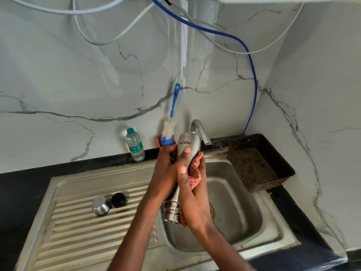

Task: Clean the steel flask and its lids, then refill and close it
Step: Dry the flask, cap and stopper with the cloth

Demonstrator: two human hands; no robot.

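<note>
- Flask (185, 153): brushed steel, satin sheen, ribbed at the neck end.
- Cloth (195, 173): woven fabric, orange check, matt.
- Sink (234, 192): stainless steel, dull, stained; ridged drainboard.
- Steel lid (101, 205): polished metal.
- Black lid (118, 200): glossy plastic.
- Basket (259, 163): brown perforated plastic.
- Wall (78, 75): glossy marble-pattern surface.
- Water bottle (135, 145): clear plastic.

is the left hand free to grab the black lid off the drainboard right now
Probably not yet. The left hand grips the steel flask, held over the sink. The black lid lies uncovered beside the steel lid, so the path looks open once the flask is released.
</note>
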